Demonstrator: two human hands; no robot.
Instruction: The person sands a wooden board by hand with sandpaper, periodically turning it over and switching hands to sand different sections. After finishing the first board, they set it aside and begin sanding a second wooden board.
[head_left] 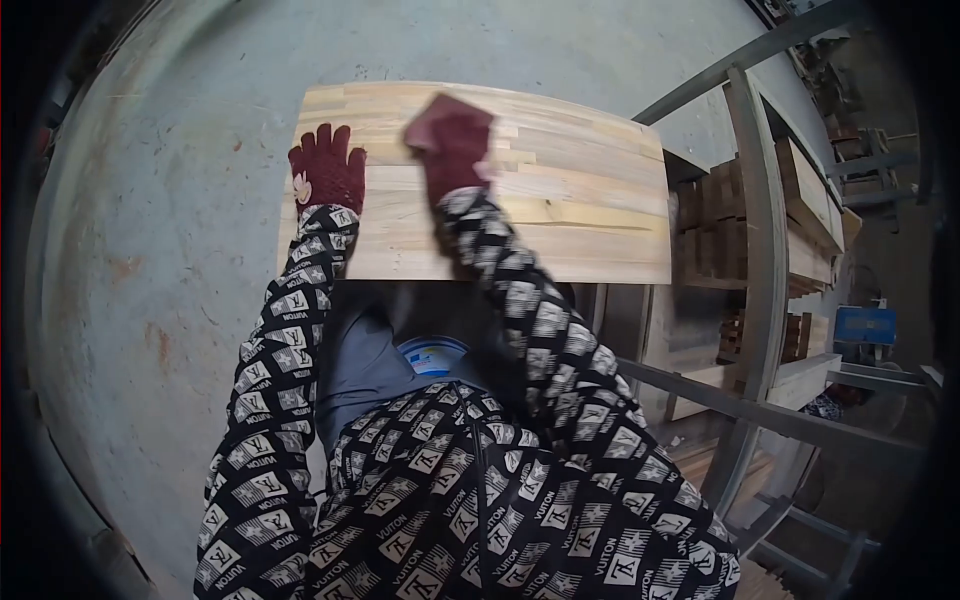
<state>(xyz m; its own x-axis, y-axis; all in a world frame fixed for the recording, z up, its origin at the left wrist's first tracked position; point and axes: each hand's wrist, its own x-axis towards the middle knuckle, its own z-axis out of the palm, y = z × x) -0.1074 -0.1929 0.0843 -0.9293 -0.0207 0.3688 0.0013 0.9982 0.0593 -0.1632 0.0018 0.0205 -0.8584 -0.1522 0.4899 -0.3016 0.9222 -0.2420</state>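
**Reaching out above a grey floor (180, 270)**

Grey floor spans the left and top of the frame, with a patterned jacket (420, 510) filling the bottom. A metal rack (752, 250) stands along the right side, stacked timber (715, 220) within it. Across the upper centre lies a pale wooden panel (570, 215), its strips running left to right. The left hand (328, 172), in a maroon glove, rests flat on the panel's left side, fingers spread. Right of it, the right hand (460, 160), gloved alike, is blurred over the panel; whether its fingers grip cannot be told. An angular reddish piece (428, 130) shows at its fingertips. A blue box (865, 325) sits at far right.
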